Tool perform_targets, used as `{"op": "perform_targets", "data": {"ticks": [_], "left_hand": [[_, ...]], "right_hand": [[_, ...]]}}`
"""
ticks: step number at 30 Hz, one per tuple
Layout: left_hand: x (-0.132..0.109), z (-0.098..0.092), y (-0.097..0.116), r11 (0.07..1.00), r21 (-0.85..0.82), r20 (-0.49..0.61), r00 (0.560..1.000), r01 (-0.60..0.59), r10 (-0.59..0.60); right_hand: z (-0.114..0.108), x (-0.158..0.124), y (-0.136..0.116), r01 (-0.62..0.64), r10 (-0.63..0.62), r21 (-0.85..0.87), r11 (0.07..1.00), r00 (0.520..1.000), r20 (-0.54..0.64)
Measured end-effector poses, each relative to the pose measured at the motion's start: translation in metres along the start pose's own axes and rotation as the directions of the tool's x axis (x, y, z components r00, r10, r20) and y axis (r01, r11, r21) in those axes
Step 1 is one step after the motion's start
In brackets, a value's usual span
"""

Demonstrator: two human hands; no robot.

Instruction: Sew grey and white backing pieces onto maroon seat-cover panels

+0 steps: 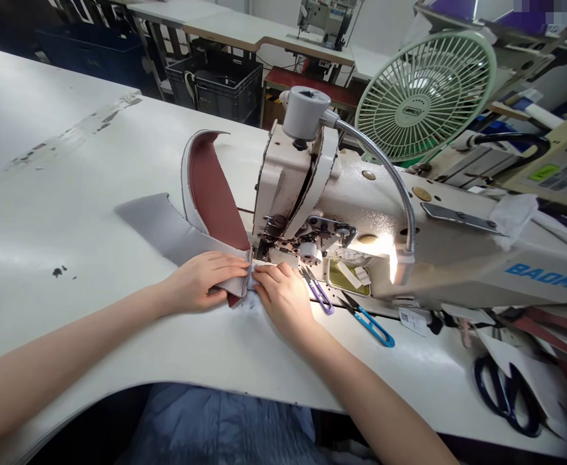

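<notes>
A grey fabric piece with a reddish-brown lining (218, 194) lies on the white table, its near end by the needle area of the sewing machine (307, 174). My left hand (206, 281) is closed on that near end, thumb below and fingers on top. Just across from it, my right hand (281, 290) presses its bunched fingertips on the fabric's edge beside the presser foot. What lies beneath those fingertips is mostly hidden. Purple thread snips (319, 294) rest right of my right hand, with blue thread snips (368, 321) farther right.
A lamp on a bendable neck (402, 258) lights the machine bed. Behind the machine stands a green fan (423, 97). Dark-handled scissors (509, 394) and scraps lie at the right. Past the table are a grey crate (228, 93) and another worktable (220, 29).
</notes>
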State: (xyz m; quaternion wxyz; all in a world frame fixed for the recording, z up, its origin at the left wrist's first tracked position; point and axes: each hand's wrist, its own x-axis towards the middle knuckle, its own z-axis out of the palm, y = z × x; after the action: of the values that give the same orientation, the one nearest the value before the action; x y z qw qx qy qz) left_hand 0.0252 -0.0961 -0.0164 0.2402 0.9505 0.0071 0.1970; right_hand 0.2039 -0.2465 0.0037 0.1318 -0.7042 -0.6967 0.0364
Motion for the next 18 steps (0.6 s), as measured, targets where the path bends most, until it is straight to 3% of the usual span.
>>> {"op": "perform_targets", "data": {"ticks": [5,13,18], "left_hand": [[-0.001,0.001,-0.001,1.000,0.026,0.006,1.000,-0.015,0.015],[0.002,-0.004,0.011,0.975,0.217,0.162,0.987,-0.056,0.021],[0.002,-0.012,0.013,0.975,0.222,0.215,0.976,-0.030,-0.019]], "right_hand": [[0.001,0.001,0.000,0.003,-0.003,0.013,1.000,1.000,-0.019],[0.001,0.000,0.000,-0.006,0.008,0.072,0.997,0.999,-0.034],[-0.011,-0.007,0.005,-0.036,0.047,0.147,0.988,0.996,-0.074]]}}
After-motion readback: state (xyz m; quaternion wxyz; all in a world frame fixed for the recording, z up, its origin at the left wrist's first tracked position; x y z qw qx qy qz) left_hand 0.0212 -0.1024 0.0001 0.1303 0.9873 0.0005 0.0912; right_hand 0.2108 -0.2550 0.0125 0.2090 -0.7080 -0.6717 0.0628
